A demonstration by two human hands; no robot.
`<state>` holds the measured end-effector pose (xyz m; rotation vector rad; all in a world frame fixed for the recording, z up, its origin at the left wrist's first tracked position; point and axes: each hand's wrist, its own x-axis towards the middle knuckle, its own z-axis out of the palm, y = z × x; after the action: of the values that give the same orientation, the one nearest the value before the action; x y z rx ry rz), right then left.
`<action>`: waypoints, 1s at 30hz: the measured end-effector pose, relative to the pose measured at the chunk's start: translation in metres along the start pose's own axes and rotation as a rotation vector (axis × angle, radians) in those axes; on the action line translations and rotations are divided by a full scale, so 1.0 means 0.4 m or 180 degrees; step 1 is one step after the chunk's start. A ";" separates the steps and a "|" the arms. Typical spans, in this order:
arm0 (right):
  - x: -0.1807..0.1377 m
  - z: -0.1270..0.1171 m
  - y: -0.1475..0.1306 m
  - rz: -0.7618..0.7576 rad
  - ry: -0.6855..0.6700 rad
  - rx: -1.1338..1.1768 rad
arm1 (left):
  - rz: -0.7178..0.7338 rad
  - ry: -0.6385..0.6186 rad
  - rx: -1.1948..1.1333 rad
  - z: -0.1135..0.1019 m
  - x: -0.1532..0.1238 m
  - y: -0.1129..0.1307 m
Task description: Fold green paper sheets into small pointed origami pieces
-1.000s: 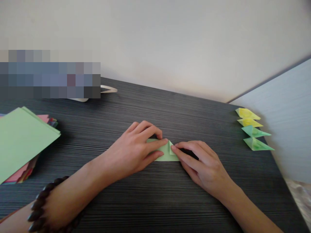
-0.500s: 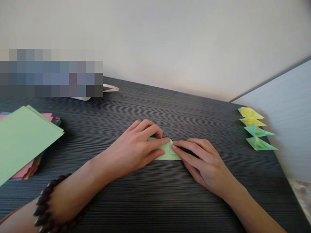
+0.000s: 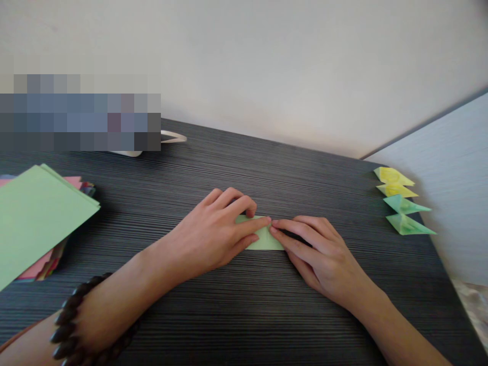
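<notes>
A folded strip of light green paper (image 3: 264,243) lies flat on the dark table, with a faint vertical crease near its middle. My left hand (image 3: 219,226) comes in over its left part; the index fingertip presses at the top edge by the crease and the thumb rests lower on the paper. From the other side my right hand (image 3: 318,249) holds the right part with its fingertips pressed together, close to my left index finger. The paper's two ends are partly hidden under the hands.
A stack of coloured paper with green sheets (image 3: 46,218) on top lies at the left. Two yellow folded paper pieces (image 3: 396,176) and two green ones (image 3: 409,224) line the table's right edge. A blurred-out object with a pale handle (image 3: 177,136) stands at the back left, near the wall (image 3: 285,71).
My left index fingertip has slid slightly right, up against the right fingertips. The raised flap at the crease now lies flatter. My right hand has hardly moved.
</notes>
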<state>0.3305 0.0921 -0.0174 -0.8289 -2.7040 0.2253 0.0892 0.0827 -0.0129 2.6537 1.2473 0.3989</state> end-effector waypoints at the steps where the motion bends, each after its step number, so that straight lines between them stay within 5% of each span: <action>1: 0.000 -0.001 0.000 0.0002 -0.0015 0.0002 | -0.0005 -0.0009 0.0010 -0.001 0.000 0.001; 30: 0.004 -0.004 -0.027 -0.0183 -0.0032 -0.0350 | -0.0018 -0.0086 0.0116 -0.006 0.005 0.001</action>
<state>0.3244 0.0843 -0.0129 -0.7803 -2.7661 0.0684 0.0902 0.0842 -0.0100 2.6760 1.2656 0.3414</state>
